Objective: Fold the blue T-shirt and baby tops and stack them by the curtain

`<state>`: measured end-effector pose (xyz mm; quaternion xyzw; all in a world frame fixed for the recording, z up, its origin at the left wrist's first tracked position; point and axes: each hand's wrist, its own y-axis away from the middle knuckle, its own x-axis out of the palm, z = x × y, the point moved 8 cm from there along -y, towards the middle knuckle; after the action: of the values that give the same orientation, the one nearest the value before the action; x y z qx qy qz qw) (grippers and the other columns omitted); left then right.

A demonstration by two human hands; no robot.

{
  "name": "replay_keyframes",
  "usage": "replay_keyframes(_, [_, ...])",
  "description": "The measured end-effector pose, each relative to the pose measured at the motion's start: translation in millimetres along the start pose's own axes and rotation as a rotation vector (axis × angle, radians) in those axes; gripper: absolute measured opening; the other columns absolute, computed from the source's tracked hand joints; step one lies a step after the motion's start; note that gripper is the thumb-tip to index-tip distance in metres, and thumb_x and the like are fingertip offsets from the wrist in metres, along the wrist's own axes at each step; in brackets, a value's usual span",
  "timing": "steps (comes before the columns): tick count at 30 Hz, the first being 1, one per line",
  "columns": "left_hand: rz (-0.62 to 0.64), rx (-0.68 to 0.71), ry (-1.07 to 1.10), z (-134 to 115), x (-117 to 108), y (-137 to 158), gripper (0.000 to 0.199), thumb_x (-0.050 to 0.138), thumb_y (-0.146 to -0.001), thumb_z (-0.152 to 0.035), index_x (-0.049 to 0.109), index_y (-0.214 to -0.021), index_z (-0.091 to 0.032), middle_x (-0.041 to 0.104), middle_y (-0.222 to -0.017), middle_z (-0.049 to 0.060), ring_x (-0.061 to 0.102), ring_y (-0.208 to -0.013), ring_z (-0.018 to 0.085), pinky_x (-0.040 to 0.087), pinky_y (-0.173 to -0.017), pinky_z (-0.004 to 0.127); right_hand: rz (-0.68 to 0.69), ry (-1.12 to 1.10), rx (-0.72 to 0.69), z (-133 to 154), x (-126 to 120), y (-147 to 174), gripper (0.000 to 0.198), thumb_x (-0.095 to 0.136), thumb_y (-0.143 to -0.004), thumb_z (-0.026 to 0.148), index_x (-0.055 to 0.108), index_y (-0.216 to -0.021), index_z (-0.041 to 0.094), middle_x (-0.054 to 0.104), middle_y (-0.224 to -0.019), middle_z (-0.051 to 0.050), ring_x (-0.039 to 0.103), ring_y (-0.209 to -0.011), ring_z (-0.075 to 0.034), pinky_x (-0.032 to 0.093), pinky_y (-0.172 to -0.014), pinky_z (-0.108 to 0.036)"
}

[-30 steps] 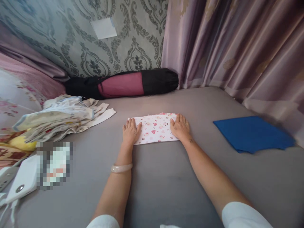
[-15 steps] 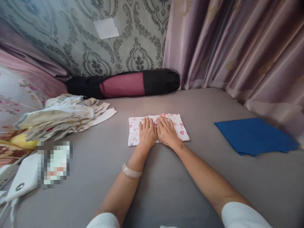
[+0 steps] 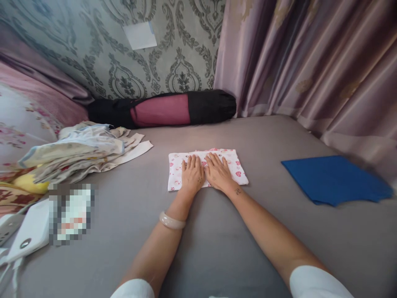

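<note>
Two hands of ours, the left hand (image 3: 193, 176) and the right hand (image 3: 218, 173), lie palm down side by side on a folded white cloth (image 3: 239, 170) with pink hearts and flowers, near the middle of the grey-sheeted bed (image 3: 214, 244). Neither grip has hold of anything: our fingers are stretched out straight towards the far edge of the bed, with no curl around the fabric, and we cannot tell whether the two thumbs touch. Patterned fabric peeks out just past the cloth's far edge. We judge the step in hand to be pressing and smoothing the folded layers flat. From here, we think a sweep outwards would call for light, even pressure, while a lift or another fold would call for fingertips slipped under an edge, keeping the layers together. Towards the bed's left edge we have a loose pile of clothes (image 3: 83, 151); a blue cloth (image 3: 335, 180) lies flat near the right edge, well apart from our hands, and a black and maroon bag (image 3: 161, 110) stretches along the far edge.
</note>
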<state>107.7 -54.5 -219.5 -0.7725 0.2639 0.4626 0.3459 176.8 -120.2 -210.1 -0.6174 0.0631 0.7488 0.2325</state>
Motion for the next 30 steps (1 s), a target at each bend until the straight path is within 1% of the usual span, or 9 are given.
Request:
replay_keyframes(3, [-0.020,0.020,-0.093,0.7,-3.6,-5.5,0.052,0.028,-0.097,-0.032,0.042,-0.142,-0.011,0.039,-0.150,0.015,0.027,-0.143,0.029,0.015,-0.117,0.052,-0.033,0.005,-0.033,3.6,-2.1,-5.1,0.053,0.025,-0.097,0.028,0.041,-0.144,0.008,0.031,-0.154,-0.012,0.023,-0.144,-0.025,0.010,-0.117,-0.049])
replay_keyframes(6, [0.041,0.028,-0.179,1.7,0.9,-8.4,0.052,0.024,-0.098,-0.032,0.043,-0.142,-0.013,0.039,-0.150,0.012,0.029,-0.142,0.028,0.018,-0.117,0.052,-0.026,0.001,-0.046,4.5,3.2,-9.3,0.053,0.025,-0.097,0.027,0.040,-0.145,0.010,0.032,-0.154,-0.010,0.025,-0.143,-0.023,0.010,-0.117,-0.047])
replay_keyframes(9, [0.093,0.026,-0.227,1.1,3.4,-8.5,0.052,0.021,-0.099,-0.033,0.044,-0.142,-0.014,0.040,-0.150,0.011,0.033,-0.141,0.027,0.021,-0.116,0.051,-0.021,0.004,-0.047,3.7,8.2,-10.7,0.053,0.023,-0.098,0.028,0.041,-0.145,0.010,0.033,-0.154,-0.010,0.027,-0.142,-0.023,0.011,-0.117,-0.047])
replay_keyframes(13, [0.116,0.021,-0.239,-1.0,1.1,-8.0,0.052,0.020,-0.099,-0.032,0.043,-0.142,-0.013,0.039,-0.150,0.011,0.033,-0.141,0.027,0.022,-0.116,0.051,-0.024,0.013,-0.049,3.7,8.2,-10.3,0.053,0.023,-0.098,0.028,0.041,-0.145,0.009,0.034,-0.154,-0.010,0.027,-0.142,-0.023,0.012,-0.117,-0.047])
replay_keyframes(16, [0.105,0.022,-0.233,-0.5,-1.4,-7.3,0.052,0.022,-0.099,-0.033,0.044,-0.142,-0.013,0.040,-0.150,0.011,0.033,-0.141,0.027,0.022,-0.116,0.051,-0.016,0.010,-0.047,3.6,5.1,-9.1,0.053,0.023,-0.098,0.029,0.040,-0.145,0.009,0.033,-0.154,-0.010,0.027,-0.142,-0.023,0.012,-0.117,-0.046])
replay_keyframes(20, [0.031,-0.005,-0.258,5.6,-6.2,-5.6,0.054,0.023,-0.099,-0.036,0.041,-0.143,-0.013,0.039,-0.150,0.013,0.030,-0.142,0.028,0.020,-0.116,0.052,-0.048,0.014,0.008,-2.9,-0.9,-5.9,0.053,0.026,-0.098,0.029,0.039,-0.145,0.009,0.031,-0.155,-0.011,0.022,-0.144,-0.024,0.012,-0.117,-0.047])
replay_keyframes(22, [0.041,-0.015,-0.271,8.4,-4.0,-4.4,0.055,0.023,-0.099,-0.039,0.040,-0.144,-0.013,0.038,-0.151,0.014,0.030,-0.142,0.029,0.020,-0.116,0.053,-0.052,0.018,0.045,-7.5,-0.4,-4.5,0.054,0.028,-0.097,0.030,0.038,-0.146,0.008,0.031,-0.155,-0.012,0.022,-0.144,-0.025,0.011,-0.117,-0.049])
replay_keyframes(25, [0.085,-0.008,-0.279,9.7,1.6,-3.3,0.056,0.021,-0.099,-0.040,0.040,-0.144,-0.014,0.038,-0.151,0.015,0.033,-0.140,0.030,0.022,-0.115,0.054,-0.037,0.021,0.063,-10.5,4.0,-3.7,0.054,0.027,-0.098,0.032,0.038,-0.146,0.009,0.032,-0.154,-0.013,0.025,-0.143,-0.026,0.011,-0.116,-0.050])
replay_keyframes(30, [0.084,-0.008,-0.275,9.8,2.1,-3.5,0.056,0.021,-0.099,-0.040,0.040,-0.144,-0.014,0.037,-0.151,0.015,0.032,-0.141,0.030,0.021,-0.115,0.054,-0.037,0.023,0.065,-10.3,5.8,-4.1,0.054,0.027,-0.098,0.032,0.038,-0.146,0.009,0.032,-0.154,-0.012,0.025,-0.143,-0.026,0.010,-0.117,-0.049])
